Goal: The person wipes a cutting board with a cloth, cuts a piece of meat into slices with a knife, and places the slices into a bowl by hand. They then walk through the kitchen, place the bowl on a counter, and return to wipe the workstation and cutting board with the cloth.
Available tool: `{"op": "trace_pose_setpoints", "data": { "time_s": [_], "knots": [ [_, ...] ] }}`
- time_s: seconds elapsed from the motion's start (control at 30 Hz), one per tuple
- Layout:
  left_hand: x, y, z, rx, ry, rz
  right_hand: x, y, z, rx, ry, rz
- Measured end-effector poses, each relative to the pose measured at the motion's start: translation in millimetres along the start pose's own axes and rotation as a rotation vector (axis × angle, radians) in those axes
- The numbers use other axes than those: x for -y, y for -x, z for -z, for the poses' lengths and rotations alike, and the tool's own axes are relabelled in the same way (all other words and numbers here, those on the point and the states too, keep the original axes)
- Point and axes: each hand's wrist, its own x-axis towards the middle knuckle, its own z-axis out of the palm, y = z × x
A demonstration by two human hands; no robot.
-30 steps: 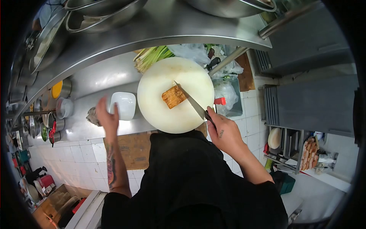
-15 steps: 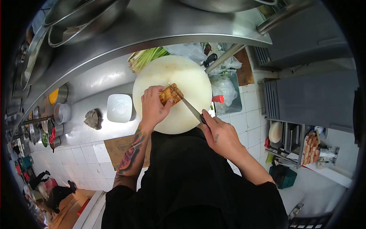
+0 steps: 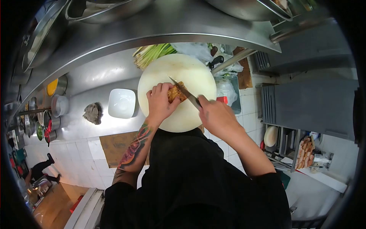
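Note:
A golden-brown, crusty block of food (image 3: pixel 175 94) lies on the round white cutting board (image 3: pixel 187 120). My left hand (image 3: pixel 160 103) grips it from the left side, with fingers bent over its edge. In my right hand (image 3: pixel 217 114) is a knife (image 3: pixel 187 93), held by the handle. Its blade crosses the top of the block at a slant, with the tip pointing away to the upper left. My left fingers are close beside the blade, and part of the block is hidden under them.
A square white bowl (image 3: pixel 122 113) and a crumpled grey cloth (image 3: pixel 92 113) sit left of the board on the steel counter. Green stalks (image 3: pixel 151 54) and plastic bags lie behind it. A steel shelf (image 3: pixel 171 27) overhangs the far side. Containers (image 3: pixel 59 105) line the left.
My right hand and the knife have shifted up and left, so more of the blade overlaps the block. My left hand still holds the block. The whole view has moved slightly.

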Motion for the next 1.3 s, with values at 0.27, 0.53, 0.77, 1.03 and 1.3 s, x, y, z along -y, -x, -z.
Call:
{"op": "trace_pose_setpoints", "data": {
  "time_s": [0.27,0.53,0.77,1.03,1.3],
  "knots": [
    [-3.3,-2.9,-0.8,-0.057,-0.046,-0.042,1.7,-14.7,-19.1,-0.006,0.001,-0.024],
    [0.9,0.0,-3.0,-0.041,-0.021,-0.012,-22.4,-25.3,-88.8,0.012,-0.044,-0.126],
    [47.1,21.8,43.7,-0.282,0.289,-0.028,-25.7,-13.8,-9.6,0.019,-0.121,-0.103],
    [348.9,178.0,160.7,-0.536,-0.407,0.604,-41.4,34.4,-36.3,-0.365,-0.484,-0.068],
    [224.0,117.5,109.8,-0.693,-0.193,0.072,17.8,58.6,-8.6,-0.21,-0.122,0.034]
  ]
}}
